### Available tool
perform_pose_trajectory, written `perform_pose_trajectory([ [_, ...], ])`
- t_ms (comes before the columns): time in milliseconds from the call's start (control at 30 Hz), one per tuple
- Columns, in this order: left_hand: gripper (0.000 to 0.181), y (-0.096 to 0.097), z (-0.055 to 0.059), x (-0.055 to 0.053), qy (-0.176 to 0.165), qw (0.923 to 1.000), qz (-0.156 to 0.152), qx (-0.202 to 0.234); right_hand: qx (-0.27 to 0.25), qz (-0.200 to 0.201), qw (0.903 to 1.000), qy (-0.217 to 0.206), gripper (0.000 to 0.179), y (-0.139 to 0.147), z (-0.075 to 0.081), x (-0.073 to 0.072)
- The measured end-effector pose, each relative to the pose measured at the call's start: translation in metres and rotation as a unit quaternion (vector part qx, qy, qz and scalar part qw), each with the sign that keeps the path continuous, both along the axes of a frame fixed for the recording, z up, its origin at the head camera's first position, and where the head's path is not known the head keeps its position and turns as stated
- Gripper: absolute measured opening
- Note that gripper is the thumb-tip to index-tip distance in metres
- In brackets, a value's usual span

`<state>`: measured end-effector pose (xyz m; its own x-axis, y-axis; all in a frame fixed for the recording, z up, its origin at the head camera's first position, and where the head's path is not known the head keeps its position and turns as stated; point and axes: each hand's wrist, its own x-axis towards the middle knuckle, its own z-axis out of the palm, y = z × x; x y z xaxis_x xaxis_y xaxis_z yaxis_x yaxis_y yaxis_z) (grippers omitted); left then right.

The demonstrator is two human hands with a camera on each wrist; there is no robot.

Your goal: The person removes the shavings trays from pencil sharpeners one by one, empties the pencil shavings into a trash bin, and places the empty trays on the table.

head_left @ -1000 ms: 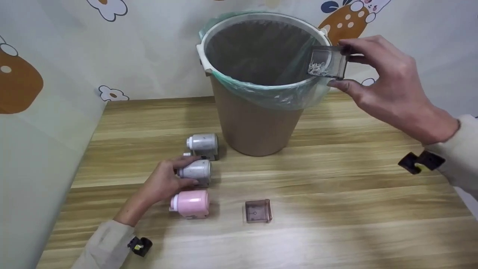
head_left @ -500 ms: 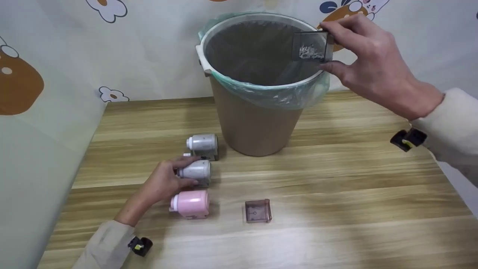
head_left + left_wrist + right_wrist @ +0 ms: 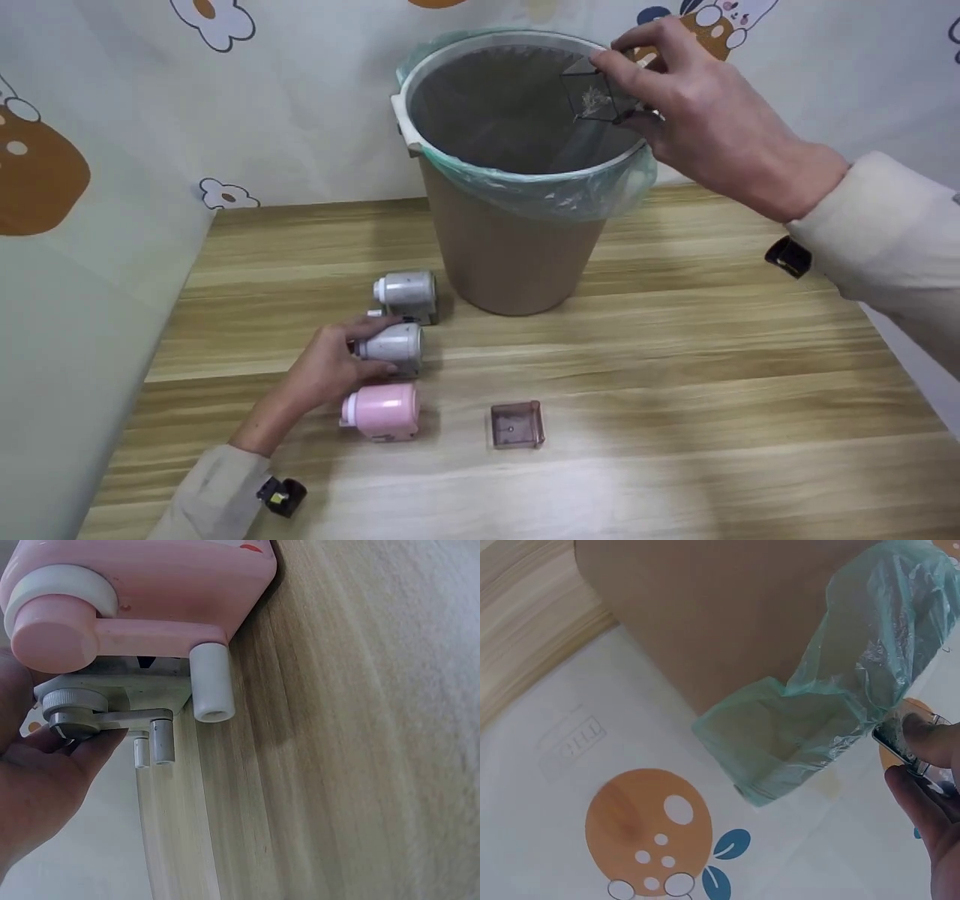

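My left hand grips the middle grey crank pencil sharpener, thumb and fingers on either side of its body. In the left wrist view its crank points down beside the larger-looking pink sharpener. Up over the bin's right rim, my right hand pinches a small clear shavings drawer by its edges. The drawer is tipped toward the bin, and pale shavings show inside it. In the right wrist view the drawer lies close to the green bag's edge.
A brown bin lined with a green bag stands at the back against the patterned wall. Another grey sharpener is behind the held one, the pink one in front. A second clear drawer lies on the wooden table.
My right hand has moved up and left with the drawer, bringing it over the bin's opening and turning it further. My left hand has stayed on the grey pencil sharpener.
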<state>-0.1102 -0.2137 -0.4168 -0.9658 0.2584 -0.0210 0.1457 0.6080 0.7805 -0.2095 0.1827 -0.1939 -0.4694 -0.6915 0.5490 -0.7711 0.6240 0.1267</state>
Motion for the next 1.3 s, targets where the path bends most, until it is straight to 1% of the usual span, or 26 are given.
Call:
perform_pose_trajectory([
  [233, 0.061, 0.0, -0.001, 0.0, 0.011, 0.9999, -0.005, 0.006, 0.037, 0.0, 0.9992, 0.018, 0.051, -0.004, 0.003, -0.004],
  [333, 0.061, 0.0, -0.001, 0.0, 0.009, 0.9999, -0.005, 0.007, 0.049, -0.001, 0.9981, 0.037, 0.048, -0.006, 0.004, -0.006],
  [400, 0.061, 0.0, -0.001, 0.0, 0.007, 0.9999, -0.004, 0.008, 0.046, -0.002, 0.9979, 0.045, 0.046, -0.008, 0.003, -0.007],
  [467, 0.061, 0.0, -0.001, 0.0, 0.01, 0.9999, -0.005, 0.006, 0.048, -0.005, 0.9972, 0.058, 0.044, -0.009, 0.003, -0.009],
  [567, 0.06, 0.0, -0.001, 0.0, 0.018, 0.9998, -0.006, 0.006, 0.067, -0.01, 0.9946, 0.079, 0.042, -0.01, 0.004, -0.01],
  [667, 0.06, -0.001, -0.001, 0.0, 0.02, 0.9998, -0.007, 0.008, 0.096, -0.012, 0.9901, 0.101, 0.043, -0.011, 0.005, -0.011],
  [867, 0.061, -0.002, -0.001, 0.0, 0.016, 0.9998, -0.009, 0.01, 0.126, -0.012, 0.982, 0.14, 0.051, -0.015, 0.004, -0.01],
  [1000, 0.061, -0.002, -0.001, 0.001, 0.02, 0.9997, -0.008, 0.008, 0.161, -0.008, 0.9725, 0.168, 0.057, -0.017, 0.003, -0.01],
  [1133, 0.061, -0.002, -0.001, 0.001, 0.02, 0.9998, -0.004, 0.005, 0.188, 0.0, 0.9632, 0.192, 0.057, -0.019, 0.002, -0.01],
  [1200, 0.061, -0.002, -0.001, 0.001, 0.017, 0.9999, -0.001, 0.004, 0.202, 0.0, 0.9594, 0.197, 0.057, -0.019, 0.003, -0.01],
  [1300, 0.061, -0.001, -0.001, 0.001, 0.011, 0.9999, 0.001, 0.002, 0.207, 0.004, 0.9585, 0.195, 0.055, -0.019, 0.003, -0.009],
])
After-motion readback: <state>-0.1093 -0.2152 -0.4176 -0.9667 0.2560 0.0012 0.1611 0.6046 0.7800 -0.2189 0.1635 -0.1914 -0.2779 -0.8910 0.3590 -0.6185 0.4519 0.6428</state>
